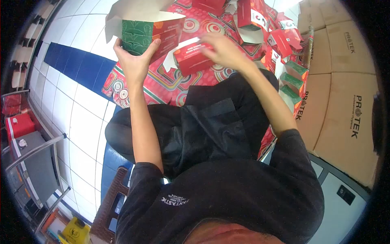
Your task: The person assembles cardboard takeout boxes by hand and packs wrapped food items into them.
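My left hand (136,59) is closed around a red and green carton (167,34), thumb on the near side. Its pale flaps (142,10) are spread out at the top, and the green side with line drawings (137,37) faces left. To the right, my right hand (223,51) is over the upper edge of a smaller red box (191,59) with white print. A white flap sticks out at this box's left end. Motion blurs my right fingers, so whether they grip the box is unclear.
More red boxes (252,16) and green-sided cartons (290,83) crowd the red patterned cloth (162,87) at the right. Large brown cardboard boxes (345,105) are stacked beyond them. A metal rack (36,150) stands at far left, and a brown stool (109,203) at lower left.
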`<action>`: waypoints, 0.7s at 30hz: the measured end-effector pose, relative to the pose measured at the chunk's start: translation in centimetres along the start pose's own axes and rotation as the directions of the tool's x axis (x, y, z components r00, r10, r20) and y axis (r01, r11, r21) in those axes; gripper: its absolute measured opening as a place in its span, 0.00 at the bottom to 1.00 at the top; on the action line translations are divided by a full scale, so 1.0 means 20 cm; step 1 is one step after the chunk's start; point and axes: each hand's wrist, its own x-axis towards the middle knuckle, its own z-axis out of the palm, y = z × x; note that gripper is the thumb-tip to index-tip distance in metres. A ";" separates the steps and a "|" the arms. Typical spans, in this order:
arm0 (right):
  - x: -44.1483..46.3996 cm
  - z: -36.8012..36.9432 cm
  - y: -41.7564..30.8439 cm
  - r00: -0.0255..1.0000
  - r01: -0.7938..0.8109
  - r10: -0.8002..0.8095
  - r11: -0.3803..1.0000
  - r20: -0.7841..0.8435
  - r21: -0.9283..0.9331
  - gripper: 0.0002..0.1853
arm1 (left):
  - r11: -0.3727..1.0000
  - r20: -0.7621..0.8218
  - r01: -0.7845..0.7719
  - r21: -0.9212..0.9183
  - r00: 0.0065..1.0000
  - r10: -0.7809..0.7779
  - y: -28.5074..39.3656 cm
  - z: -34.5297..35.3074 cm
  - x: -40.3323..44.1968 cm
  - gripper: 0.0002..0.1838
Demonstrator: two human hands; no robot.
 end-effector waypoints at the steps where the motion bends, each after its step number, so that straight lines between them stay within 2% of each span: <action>1: 0.04 0.11 -0.01 0.998 0.058 -0.058 0.998 0.017 0.000 0.19 | 1.000 -0.021 0.004 0.014 1.000 -0.004 0.01 -0.02 0.00 0.67; 2: 0.06 0.21 -0.02 0.998 0.062 -0.062 0.998 0.018 -0.001 0.19 | 1.000 -0.042 0.006 0.028 0.999 -0.005 0.02 -0.03 0.01 0.67; 4: 0.10 0.35 -0.08 0.998 0.067 -0.063 0.966 0.025 -0.251 0.25 | 1.000 -0.049 -0.003 0.006 0.999 0.003 0.06 -0.05 0.01 0.67; 5: 0.11 0.37 -0.11 0.997 0.075 -0.071 0.966 0.024 -0.248 0.25 | 1.000 -0.051 -0.007 -0.014 0.999 0.006 0.08 -0.06 0.01 0.67; 7: 0.12 0.37 -0.22 0.962 -0.041 0.167 0.870 0.217 -0.491 0.30 | 1.000 -0.060 -0.021 -0.009 0.998 0.021 0.08 -0.08 0.02 0.67; 9: 0.08 0.41 -0.25 0.949 -0.012 0.173 0.855 0.264 -0.518 0.27 | 1.000 -0.069 -0.025 -0.014 0.997 0.024 0.06 -0.09 0.01 0.68; 11: -0.01 0.45 -0.23 0.882 0.093 0.158 0.865 0.444 -0.492 0.22 | 1.000 -0.065 -0.023 0.012 0.998 0.023 0.04 -0.09 0.03 0.69; 12: -0.04 0.46 -0.24 0.882 0.100 0.155 0.861 0.445 -0.498 0.22 | 1.000 -0.073 -0.024 0.007 0.997 0.025 0.03 -0.09 0.04 0.69; 14: -0.10 0.47 -0.25 0.662 0.007 0.369 0.867 0.652 -0.498 0.22 | 0.999 -0.044 -0.048 -0.006 0.998 0.048 0.02 -0.09 0.05 0.71; 15: -0.12 0.43 -0.26 0.663 0.014 0.368 0.865 0.652 -0.502 0.22 | 0.999 -0.052 -0.050 -0.010 0.997 0.050 0.02 -0.08 0.05 0.71; 17: -0.15 0.31 -0.25 0.834 -0.208 0.340 0.923 0.434 -0.323 0.21 | 0.993 -0.069 -0.110 0.037 0.991 0.112 0.02 -0.10 0.05 0.72; 19: -0.11 0.06 -0.30 0.878 -0.410 0.389 0.912 0.278 0.017 0.20 | 0.986 -0.083 -0.125 0.112 0.987 0.135 0.00 -0.12 0.05 0.72; 20: -0.11 -0.04 -0.32 0.876 -0.476 0.450 0.864 0.176 0.162 0.18 | 0.972 -0.077 -0.153 0.180 0.983 0.169 0.00 -0.12 0.05 0.72; 21: -0.11 -0.14 -0.36 0.851 -0.515 0.519 0.799 0.076 0.310 0.17 | 0.973 -0.082 -0.150 0.174 0.983 0.166 0.00 -0.12 0.05 0.72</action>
